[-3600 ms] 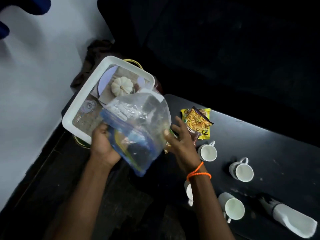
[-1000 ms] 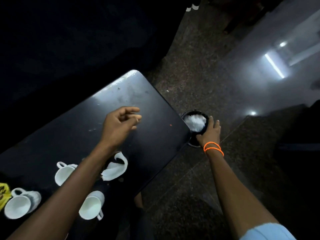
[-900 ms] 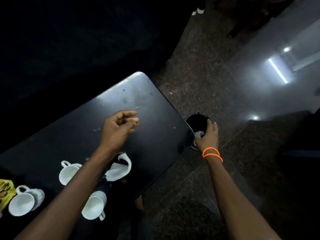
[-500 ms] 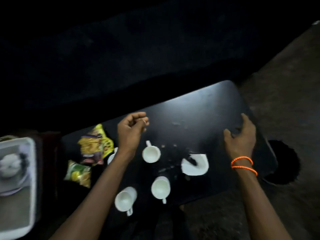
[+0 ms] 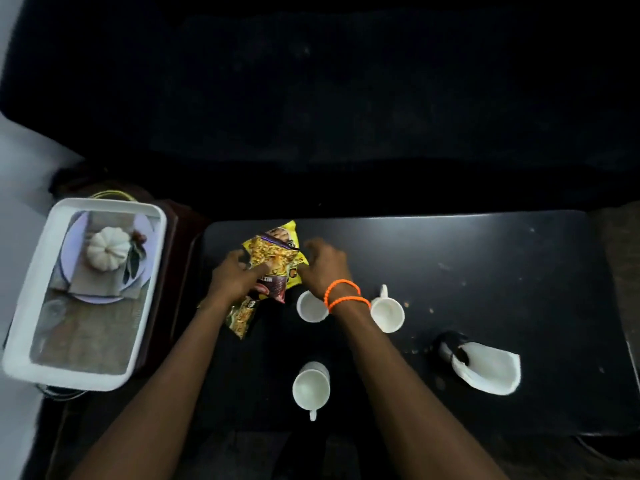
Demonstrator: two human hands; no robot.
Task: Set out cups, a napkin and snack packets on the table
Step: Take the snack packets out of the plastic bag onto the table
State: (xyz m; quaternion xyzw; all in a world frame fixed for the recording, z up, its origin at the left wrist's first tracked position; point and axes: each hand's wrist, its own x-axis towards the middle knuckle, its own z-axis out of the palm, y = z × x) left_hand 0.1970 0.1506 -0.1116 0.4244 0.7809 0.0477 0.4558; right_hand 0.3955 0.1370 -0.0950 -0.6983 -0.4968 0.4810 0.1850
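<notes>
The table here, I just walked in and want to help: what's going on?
A person is laying out snacks. Both hands, the left hand and the right hand, are on the yellow snack packet at the black table's far left. A second packet lies just below it. Three white cups and a white napkin are already out. A white tray sits beside the table.

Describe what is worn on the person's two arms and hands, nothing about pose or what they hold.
Both forearms are bare up to the bottom edge of the picture; no sleeve shows. The right hand has two thin orange bead bracelets around its wrist, one just above the other. The left hand and its wrist carry nothing: no ring, watch or glove shows.
</notes>
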